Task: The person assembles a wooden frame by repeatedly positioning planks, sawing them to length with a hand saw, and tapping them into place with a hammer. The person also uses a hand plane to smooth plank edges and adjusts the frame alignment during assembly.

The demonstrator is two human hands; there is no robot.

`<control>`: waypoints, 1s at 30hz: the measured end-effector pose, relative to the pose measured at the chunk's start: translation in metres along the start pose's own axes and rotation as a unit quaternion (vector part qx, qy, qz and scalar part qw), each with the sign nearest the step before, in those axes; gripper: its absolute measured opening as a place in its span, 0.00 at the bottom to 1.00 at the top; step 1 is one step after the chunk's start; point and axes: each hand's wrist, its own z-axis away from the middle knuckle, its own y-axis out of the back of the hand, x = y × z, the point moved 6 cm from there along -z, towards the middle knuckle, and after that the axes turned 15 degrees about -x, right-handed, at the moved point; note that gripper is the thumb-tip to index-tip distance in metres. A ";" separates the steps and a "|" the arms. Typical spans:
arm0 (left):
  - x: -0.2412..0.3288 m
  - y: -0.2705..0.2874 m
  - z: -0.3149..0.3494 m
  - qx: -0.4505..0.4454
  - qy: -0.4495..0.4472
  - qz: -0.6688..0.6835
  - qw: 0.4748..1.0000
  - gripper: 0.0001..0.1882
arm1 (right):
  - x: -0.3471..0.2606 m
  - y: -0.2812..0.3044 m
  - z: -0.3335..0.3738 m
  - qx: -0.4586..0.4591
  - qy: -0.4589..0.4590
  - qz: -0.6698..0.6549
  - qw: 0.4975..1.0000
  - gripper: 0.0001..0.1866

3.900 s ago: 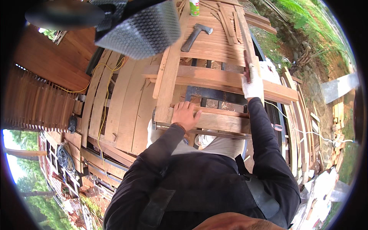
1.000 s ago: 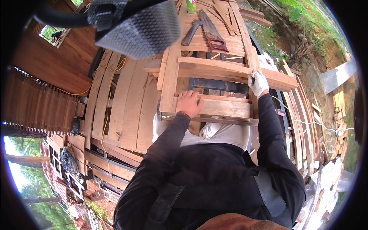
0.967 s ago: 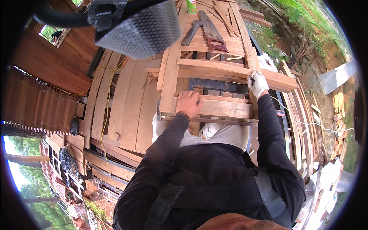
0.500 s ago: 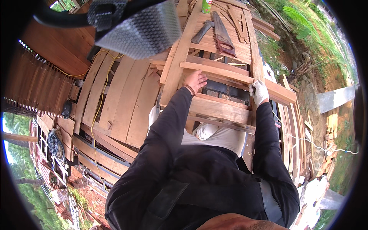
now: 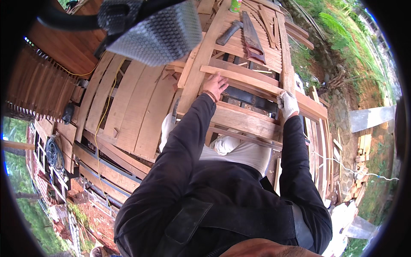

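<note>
My left hand (image 5: 215, 86), bare with a bracelet at the wrist, has its fingers apart near the left end of a long wooden plank (image 5: 248, 81). Its fingertips reach the plank's near edge; whether they press on it I cannot tell. A white glove covers my right hand (image 5: 288, 104), which is closed on the same plank farther right. That plank lies across a wooden frame, its right end passing beyond the side rail. Between me and it, a thicker beam (image 5: 246, 118) also spans the frame. Beyond the plank, a handsaw (image 5: 253, 40) and a hammer-like tool (image 5: 229, 33) lie on slats.
A green can (image 5: 235, 5) stands at the far end of the slats. Wide boards (image 5: 128, 107) with a yellow cord (image 5: 101, 122) across them lie left. Stacked planks (image 5: 317, 150) and a white cable (image 5: 342, 164) are at right. A bubble-wrapped object (image 5: 156, 36) blocks the upper left.
My left hand has shifted slightly left and its fingers have bent toward the plank. My right hand stays closed at the same spot on it. The whole view has tilted a little.
</note>
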 end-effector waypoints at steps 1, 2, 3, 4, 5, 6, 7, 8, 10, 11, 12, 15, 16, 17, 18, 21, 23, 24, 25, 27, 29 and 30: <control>-0.001 0.000 0.000 0.004 0.002 0.002 1.000 0.23 | 0.004 0.003 -0.002 -0.005 0.009 -0.009 1.000 0.04; -0.003 -0.002 -0.002 0.004 0.007 0.005 1.000 0.22 | 0.006 0.008 -0.003 -0.005 0.020 -0.017 1.000 0.04; -0.005 -0.003 -0.003 0.003 0.013 0.007 1.000 0.21 | 0.007 0.015 -0.003 -0.004 0.030 -0.026 0.999 0.04; -0.003 0.001 -0.003 0.016 0.008 0.004 1.000 0.20 | 0.005 0.009 0.001 0.026 0.038 -0.036 0.998 0.04; -0.002 -0.001 -0.003 0.021 -0.001 -0.005 1.000 0.20 | 0.003 0.010 0.002 0.045 0.040 -0.039 0.997 0.05; 0.003 0.012 -0.007 0.023 -0.015 -0.001 1.000 0.19 | -0.005 -0.002 0.005 0.074 0.046 -0.023 0.996 0.04; 0.002 0.011 -0.008 0.038 -0.020 -0.004 0.999 0.18 | -0.003 0.004 0.007 0.108 0.050 -0.036 0.992 0.05; 0.000 0.007 -0.009 0.021 -0.014 -0.012 1.000 0.18 | 0.000 0.010 0.010 0.157 0.091 -0.047 0.982 0.06; -0.008 0.007 -0.011 0.015 -0.003 -0.038 0.999 0.18 | -0.006 0.018 0.036 0.309 0.145 0.158 0.927 0.13; -0.003 0.011 -0.008 0.021 -0.004 -0.053 0.998 0.18 | -0.017 -0.004 0.054 0.381 0.188 0.307 0.851 0.16; 0.001 0.013 -0.008 0.022 0.000 -0.067 0.998 0.17 | -0.015 -0.007 0.060 0.355 0.099 0.298 0.881 0.20; -0.008 0.005 -0.013 0.017 0.021 -0.089 0.996 0.17 | -0.006 0.019 0.068 0.352 0.077 0.491 0.793 0.18; -0.007 0.007 -0.012 0.024 0.021 -0.095 0.995 0.17 | -0.010 0.015 0.072 0.337 0.057 0.490 0.802 0.17; -0.007 0.008 -0.012 0.032 0.021 -0.100 0.994 0.17 | -0.006 0.015 0.070 0.326 0.071 0.502 0.798 0.18; -0.008 0.009 -0.012 0.041 0.018 -0.102 0.994 0.17 | -0.002 0.015 0.066 0.315 0.086 0.515 0.793 0.18; -0.005 0.013 -0.011 0.037 0.016 -0.104 0.994 0.17 | -0.005 -0.002 0.063 0.264 0.082 0.525 0.805 0.22; -0.004 0.007 -0.007 0.035 0.019 -0.118 0.992 0.18 | -0.011 -0.016 0.068 0.255 0.070 0.551 0.792 0.24; -0.006 0.005 -0.009 0.031 0.018 -0.107 0.994 0.17 | -0.006 -0.009 0.066 0.269 0.071 0.568 0.775 0.25; -0.005 0.005 -0.009 0.034 0.019 -0.111 0.993 0.17 | -0.003 -0.007 0.062 0.262 0.062 0.562 0.782 0.26; -0.006 0.003 -0.009 0.043 0.028 -0.116 0.992 0.18 | 0.001 -0.002 0.059 0.264 0.055 0.553 0.789 0.26; -0.007 0.002 -0.008 0.044 0.031 -0.119 0.991 0.18 | 0.002 -0.001 0.058 0.268 0.060 0.569 0.775 0.25; -0.007 0.002 -0.008 0.043 0.034 -0.121 0.991 0.18 | 0.004 -0.001 0.058 0.271 0.062 0.576 0.768 0.25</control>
